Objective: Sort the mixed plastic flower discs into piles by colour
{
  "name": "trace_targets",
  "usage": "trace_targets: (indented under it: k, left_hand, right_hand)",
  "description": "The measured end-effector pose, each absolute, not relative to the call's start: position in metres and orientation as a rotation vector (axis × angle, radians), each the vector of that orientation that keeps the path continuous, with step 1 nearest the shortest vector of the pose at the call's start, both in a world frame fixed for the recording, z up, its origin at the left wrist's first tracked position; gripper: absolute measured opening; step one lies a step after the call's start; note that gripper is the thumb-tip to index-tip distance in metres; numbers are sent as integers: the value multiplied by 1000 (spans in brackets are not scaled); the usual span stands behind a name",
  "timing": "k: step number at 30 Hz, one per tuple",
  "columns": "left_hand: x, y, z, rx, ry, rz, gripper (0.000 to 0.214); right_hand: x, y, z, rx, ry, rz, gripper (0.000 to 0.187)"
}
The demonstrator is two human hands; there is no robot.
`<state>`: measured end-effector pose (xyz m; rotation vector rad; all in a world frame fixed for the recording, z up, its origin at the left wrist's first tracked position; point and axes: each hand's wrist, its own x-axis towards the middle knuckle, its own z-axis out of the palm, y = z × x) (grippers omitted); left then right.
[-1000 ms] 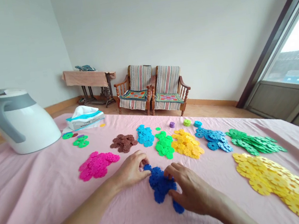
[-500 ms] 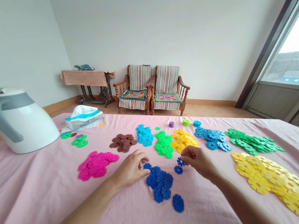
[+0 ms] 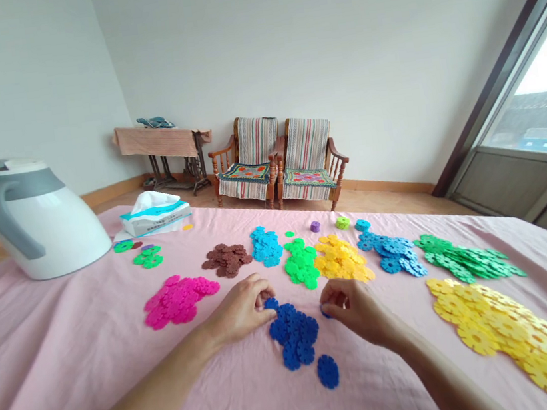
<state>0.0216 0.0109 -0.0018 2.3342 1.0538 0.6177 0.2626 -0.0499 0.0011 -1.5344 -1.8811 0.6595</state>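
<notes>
A heap of dark blue snowflake discs [image 3: 294,333] lies on the pink cloth [image 3: 73,366] in front of me. My left hand [image 3: 241,309] rests at the heap's left edge, fingers curled and pinched on a disc there. My right hand [image 3: 355,308] sits at the heap's right side, fingers closed round a small dark blue disc that barely shows. One loose dark blue disc [image 3: 327,370] lies apart, nearer to me.
Sorted heaps lie beyond: magenta [image 3: 178,299], brown [image 3: 226,259], light blue [image 3: 265,246], green [image 3: 301,264], yellow [image 3: 341,260], blue [image 3: 393,250], dark green [image 3: 465,260], and a large yellow heap [image 3: 516,331] at right. A white kettle [image 3: 36,216] and tissue pack [image 3: 155,214] stand at left.
My right hand lifted off the blue heap, raised a disc at the right, then came back down to the heap's right edge. The left hand stayed put.
</notes>
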Motion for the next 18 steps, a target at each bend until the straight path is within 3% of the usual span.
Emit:
trace_targets:
  k: [3, 8, 18]
  left_hand:
    - [22, 11, 0, 2315, 1056, 609, 19]
    - [23, 10, 2, 2323, 1077, 594, 14]
    - [21, 11, -1, 2318, 1042, 614, 16]
  right_hand:
    - [252, -63, 10, -1363, -2077, 774, 19]
    - [243, -72, 10, -1302, -2179, 663, 33]
    - [270, -46, 5, -1497, -1772, 779, 6]
